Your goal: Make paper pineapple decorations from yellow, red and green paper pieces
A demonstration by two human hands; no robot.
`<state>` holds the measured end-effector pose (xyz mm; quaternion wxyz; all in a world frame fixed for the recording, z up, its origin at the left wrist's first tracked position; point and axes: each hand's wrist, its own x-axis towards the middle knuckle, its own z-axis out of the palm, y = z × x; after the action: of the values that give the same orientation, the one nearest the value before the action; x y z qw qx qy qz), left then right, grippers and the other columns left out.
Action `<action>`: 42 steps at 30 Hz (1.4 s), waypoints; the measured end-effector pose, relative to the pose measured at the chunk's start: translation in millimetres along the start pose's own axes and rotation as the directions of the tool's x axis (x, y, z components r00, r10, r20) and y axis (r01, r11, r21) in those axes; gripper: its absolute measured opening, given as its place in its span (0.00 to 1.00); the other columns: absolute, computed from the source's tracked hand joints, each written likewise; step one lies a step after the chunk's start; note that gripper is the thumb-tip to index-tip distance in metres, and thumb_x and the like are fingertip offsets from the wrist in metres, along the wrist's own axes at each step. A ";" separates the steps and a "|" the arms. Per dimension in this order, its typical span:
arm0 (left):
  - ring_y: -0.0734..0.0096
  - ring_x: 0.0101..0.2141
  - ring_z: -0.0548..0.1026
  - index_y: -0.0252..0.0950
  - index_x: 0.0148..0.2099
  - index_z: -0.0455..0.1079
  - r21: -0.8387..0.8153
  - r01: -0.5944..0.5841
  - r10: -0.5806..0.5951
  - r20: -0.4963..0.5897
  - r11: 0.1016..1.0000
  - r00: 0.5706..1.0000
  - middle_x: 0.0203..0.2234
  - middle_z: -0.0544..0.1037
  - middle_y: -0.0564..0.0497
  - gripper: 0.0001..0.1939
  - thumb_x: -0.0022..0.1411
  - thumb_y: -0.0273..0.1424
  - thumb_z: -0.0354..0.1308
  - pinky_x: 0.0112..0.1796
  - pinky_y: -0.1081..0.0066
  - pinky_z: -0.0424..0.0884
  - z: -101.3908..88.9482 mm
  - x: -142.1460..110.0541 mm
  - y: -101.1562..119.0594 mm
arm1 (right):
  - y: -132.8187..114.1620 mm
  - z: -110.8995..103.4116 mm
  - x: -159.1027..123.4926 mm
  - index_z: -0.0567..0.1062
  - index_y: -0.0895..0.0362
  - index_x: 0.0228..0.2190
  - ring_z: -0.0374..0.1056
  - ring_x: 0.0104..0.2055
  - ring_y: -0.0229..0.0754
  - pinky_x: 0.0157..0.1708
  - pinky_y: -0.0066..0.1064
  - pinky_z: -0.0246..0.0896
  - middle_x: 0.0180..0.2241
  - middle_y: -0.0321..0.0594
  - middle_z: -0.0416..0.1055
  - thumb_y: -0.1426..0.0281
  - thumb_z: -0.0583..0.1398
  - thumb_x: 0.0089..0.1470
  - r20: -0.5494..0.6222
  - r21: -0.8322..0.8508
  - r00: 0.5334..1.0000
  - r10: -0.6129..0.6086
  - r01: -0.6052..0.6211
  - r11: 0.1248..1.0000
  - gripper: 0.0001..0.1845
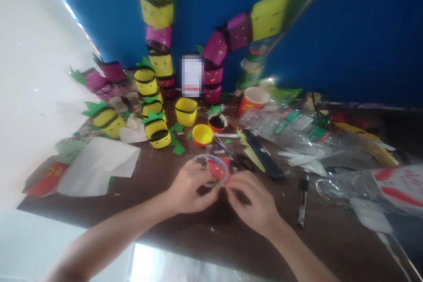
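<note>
A thin, pale ring with a bluish inner band (pixel 225 168), which looks like a roll of clear tape, is held just above the front of the table. My left hand (pixel 193 187) is closed around its left side, thumb pointing inward. The fingertips of my right hand (pixel 253 202) pinch at the ring's near right edge, where both hands almost meet. Behind and through the ring shows a red piece (pixel 218 166); blur hides what it is. Just beyond are a yellow-lined cup (pixel 202 135) and partly hidden scissors (pixel 243 162).
Yellow and purple pineapple-like cups (pixel 157 134) crowd the back left, some stacked in tall columns. White paper (pixel 99 165) lies left. Plastic bottles (pixel 291 125), a black marker (pixel 302 202) and a dark cutter-like strip (pixel 264 154) are on the right. A phone (pixel 192 76) leans against the blue wall.
</note>
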<state>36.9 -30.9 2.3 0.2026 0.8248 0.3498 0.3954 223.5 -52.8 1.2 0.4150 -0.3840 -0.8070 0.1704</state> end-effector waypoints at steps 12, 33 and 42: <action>0.74 0.22 0.64 0.36 0.26 0.66 0.127 0.082 -0.075 -0.057 0.989 0.996 0.16 0.68 0.55 0.04 0.52 0.29 0.54 0.29 0.70 0.57 -8.5 1.3 -5.7 | 13.1 -8.5 0.2 0.70 0.54 0.29 0.67 0.32 0.40 0.33 0.32 0.66 0.29 0.39 0.69 0.78 0.59 0.48 -0.213 -0.060 0.970 0.118 -0.133 0.989 0.07; 0.67 0.31 0.65 0.35 0.35 0.71 0.270 0.101 -0.171 0.249 0.958 0.953 0.28 0.70 0.49 0.06 0.57 0.27 0.53 0.34 0.68 0.61 15.5 19.7 -15.9 | 22.0 -6.5 2.7 0.72 0.55 0.28 0.67 0.35 0.41 0.31 0.32 0.65 0.32 0.41 0.69 0.71 0.61 0.49 -0.165 0.231 0.915 0.369 -0.328 0.916 0.01; 0.67 0.32 0.66 0.36 0.31 0.71 0.309 0.131 -0.225 0.293 0.942 0.929 0.27 0.71 0.50 0.03 0.54 0.30 0.58 0.36 0.67 0.60 28.8 27.7 -21.6 | 23.5 -9.1 1.6 0.72 0.55 0.29 0.67 0.33 0.41 0.30 0.32 0.64 0.31 0.40 0.69 0.70 0.60 0.50 -0.152 0.207 0.917 0.368 -0.334 0.919 0.02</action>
<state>63.0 2.3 -14.1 0.1722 0.8633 0.4388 0.1800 241.5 -36.8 -6.5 0.4841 -0.4989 -0.6636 0.2764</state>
